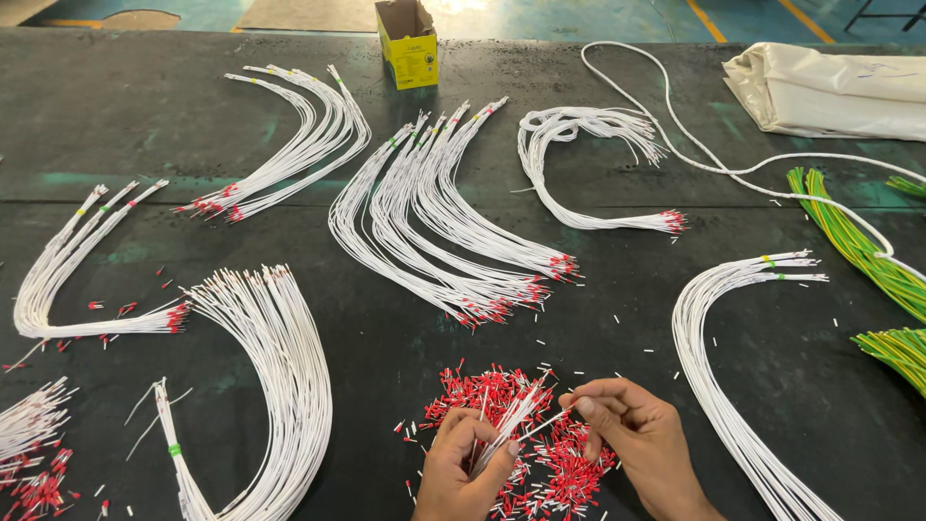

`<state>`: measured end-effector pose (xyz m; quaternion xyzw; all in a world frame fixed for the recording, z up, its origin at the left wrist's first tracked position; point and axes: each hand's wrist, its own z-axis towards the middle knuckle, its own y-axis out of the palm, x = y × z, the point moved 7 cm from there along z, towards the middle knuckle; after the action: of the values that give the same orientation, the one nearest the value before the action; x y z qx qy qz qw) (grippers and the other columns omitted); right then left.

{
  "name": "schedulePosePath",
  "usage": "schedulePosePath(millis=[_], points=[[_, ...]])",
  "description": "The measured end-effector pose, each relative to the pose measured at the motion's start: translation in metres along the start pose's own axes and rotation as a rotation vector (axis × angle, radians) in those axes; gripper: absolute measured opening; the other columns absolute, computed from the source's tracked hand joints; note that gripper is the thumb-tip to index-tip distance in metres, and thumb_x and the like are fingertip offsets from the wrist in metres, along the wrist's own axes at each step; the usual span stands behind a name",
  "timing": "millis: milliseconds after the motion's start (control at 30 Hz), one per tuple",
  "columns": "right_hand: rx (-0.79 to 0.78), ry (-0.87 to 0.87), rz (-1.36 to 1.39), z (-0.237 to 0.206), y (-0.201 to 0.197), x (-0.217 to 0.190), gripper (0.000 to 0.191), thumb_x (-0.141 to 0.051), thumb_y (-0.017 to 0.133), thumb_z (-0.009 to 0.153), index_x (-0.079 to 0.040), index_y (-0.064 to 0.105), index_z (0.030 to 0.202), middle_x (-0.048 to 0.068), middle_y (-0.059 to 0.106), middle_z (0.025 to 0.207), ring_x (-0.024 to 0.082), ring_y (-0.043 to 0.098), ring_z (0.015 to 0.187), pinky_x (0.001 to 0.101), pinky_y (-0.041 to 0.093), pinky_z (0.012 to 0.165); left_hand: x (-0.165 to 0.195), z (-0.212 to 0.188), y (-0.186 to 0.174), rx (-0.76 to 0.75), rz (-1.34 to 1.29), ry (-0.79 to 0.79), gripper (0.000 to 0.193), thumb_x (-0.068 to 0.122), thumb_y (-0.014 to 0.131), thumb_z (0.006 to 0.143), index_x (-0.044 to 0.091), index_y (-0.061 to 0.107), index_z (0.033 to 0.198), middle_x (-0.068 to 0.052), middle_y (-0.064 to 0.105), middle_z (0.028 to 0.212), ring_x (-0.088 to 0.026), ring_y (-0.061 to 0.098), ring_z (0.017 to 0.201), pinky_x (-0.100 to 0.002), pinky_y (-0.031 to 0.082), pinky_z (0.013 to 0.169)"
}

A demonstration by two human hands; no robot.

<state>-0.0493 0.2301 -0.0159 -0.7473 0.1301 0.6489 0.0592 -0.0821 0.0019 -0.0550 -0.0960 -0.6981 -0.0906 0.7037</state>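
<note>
Over at the far left you've got curved bundles of white wires [280, 376] lying on the dark table [116, 125]. At bottom centre, your left hand [461, 473] is wrapped tight around a small bunch of wires [508, 417], right over the pile of red ferrules [540, 453]. Your right hand [632, 429] pinches a single wire [542, 425] just beside it. Far right: yellow-green wires [854, 241].
</note>
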Motion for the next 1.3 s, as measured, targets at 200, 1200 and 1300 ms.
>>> schedulePosePath(millis=[200,1200,1300], points=[[-0.031,0.007,-0.008,-0.001,0.003,0.007,0.018,-0.007,0.069,0.089,0.004,0.075,0.102,0.018,0.083,0.096,0.012,0.060,0.053,0.0280,0.052,0.052,-0.002,-0.001,0.000,0.004,0.018,0.041,0.016,0.015,0.082,0.083,0.004,0.069,0.081,-0.003,0.053,0.093,-0.004,0.051,0.067,-0.023,0.041,0.056],[-0.466,-0.826,-1.058,-0.036,0.067,-0.025,0.012,-0.017,0.077,0.083,-0.013,0.072,0.093,0.001,0.071,0.100,0.022,0.063,0.103,0.0452,0.041,0.100,-0.011,-0.006,-0.002,-0.004,-0.094,0.069,0.009,0.010,0.076,0.086,0.002,0.074,0.089,-0.007,0.053,0.106,-0.004,0.054,0.073,-0.022,0.045,0.062],[-0.440,-0.820,-1.091,-0.036,0.069,-0.025,0.013,-0.016,0.076,0.084,-0.010,0.069,0.093,0.003,0.069,0.098,0.023,0.063,0.101,0.0463,0.042,0.098,-0.012,-0.005,-0.004,0.007,-0.083,0.033,0.007,0.010,0.073,0.088,0.003,0.072,0.091,-0.005,0.052,0.106,-0.005,0.049,0.067,-0.023,0.043,0.060]])
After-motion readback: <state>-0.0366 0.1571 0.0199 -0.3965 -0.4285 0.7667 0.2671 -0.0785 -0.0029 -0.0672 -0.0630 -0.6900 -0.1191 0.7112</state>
